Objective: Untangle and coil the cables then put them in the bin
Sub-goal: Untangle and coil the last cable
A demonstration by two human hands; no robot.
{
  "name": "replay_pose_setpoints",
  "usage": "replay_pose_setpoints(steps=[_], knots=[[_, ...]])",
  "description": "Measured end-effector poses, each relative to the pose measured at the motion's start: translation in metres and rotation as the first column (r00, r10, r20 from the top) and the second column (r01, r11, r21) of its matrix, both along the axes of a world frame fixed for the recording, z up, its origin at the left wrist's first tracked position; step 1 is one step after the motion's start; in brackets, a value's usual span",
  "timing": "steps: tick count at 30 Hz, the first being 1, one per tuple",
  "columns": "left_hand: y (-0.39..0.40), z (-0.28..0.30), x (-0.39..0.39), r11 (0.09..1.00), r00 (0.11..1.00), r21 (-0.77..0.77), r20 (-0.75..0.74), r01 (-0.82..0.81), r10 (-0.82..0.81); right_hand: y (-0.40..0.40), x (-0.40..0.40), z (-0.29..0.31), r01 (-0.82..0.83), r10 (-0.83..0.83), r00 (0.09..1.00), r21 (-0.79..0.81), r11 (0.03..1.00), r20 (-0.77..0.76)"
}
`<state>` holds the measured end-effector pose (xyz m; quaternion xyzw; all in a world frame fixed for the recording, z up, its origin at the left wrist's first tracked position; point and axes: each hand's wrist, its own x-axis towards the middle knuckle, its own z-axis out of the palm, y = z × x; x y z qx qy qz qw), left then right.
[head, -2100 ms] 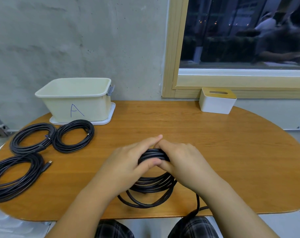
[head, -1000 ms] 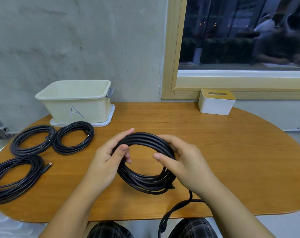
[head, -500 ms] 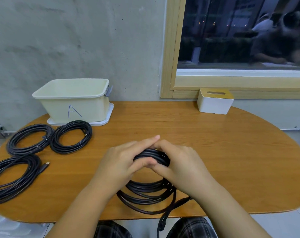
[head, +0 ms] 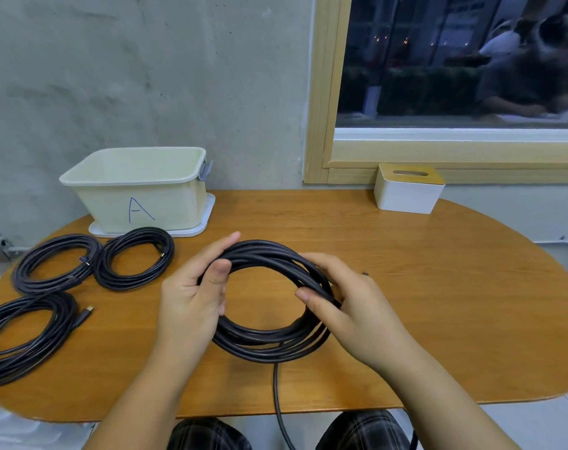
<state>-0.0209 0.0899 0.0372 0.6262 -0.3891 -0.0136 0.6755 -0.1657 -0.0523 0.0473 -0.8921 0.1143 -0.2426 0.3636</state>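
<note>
You are holding the black cable coil (head: 269, 300) just above the middle of the wooden table (head: 438, 287), your left hand (head: 191, 297) gripping its left arc between thumb and fingers and your right hand (head: 351, 306) pinching its right arc, the two hands apart across the loop. A loose tail (head: 277, 401) is hanging off the near table edge. The cable is looking springy and moderately stiff, so its turns are likely wanting to fan open; you are best gripping across all strands at opposite sides. Three finished coils (head: 133, 258) are lying beside the bin (head: 140, 186) marked A
</note>
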Motion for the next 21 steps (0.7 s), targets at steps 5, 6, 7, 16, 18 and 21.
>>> replay_pose_setpoints(steps=[5,6,7,16,18,21], knots=[[0.000,-0.008,0.001,1.000,0.996,-0.013,-0.092,-0.001,0.000,0.002,0.003,0.000,-0.044,0.045,0.999,0.053,0.998,-0.017],[0.000,-0.010,0.002,1.000,0.995,0.001,-0.100,0.011,-0.011,0.002,0.004,0.000,-0.037,0.038,0.999,0.016,0.999,-0.014],[0.000,-0.012,0.004,0.999,0.994,0.025,-0.103,0.029,-0.026,0.002,0.005,-0.001,-0.025,0.025,1.000,-0.037,0.999,-0.006],[0.001,0.008,0.010,0.717,0.931,0.697,0.266,-0.006,-0.250,-0.008,0.009,-0.001,0.012,-0.078,0.992,-0.530,0.848,-0.103],[-0.007,0.017,-0.001,0.702,0.856,0.709,0.402,-0.066,-0.325,-0.005,0.011,-0.001,-0.024,-0.038,0.994,-0.557,0.830,-0.099],[-0.017,0.017,-0.009,0.730,0.774,0.675,0.518,-0.108,-0.363,-0.002,0.013,0.001,-0.063,0.039,0.998,-0.526,0.848,-0.056]])
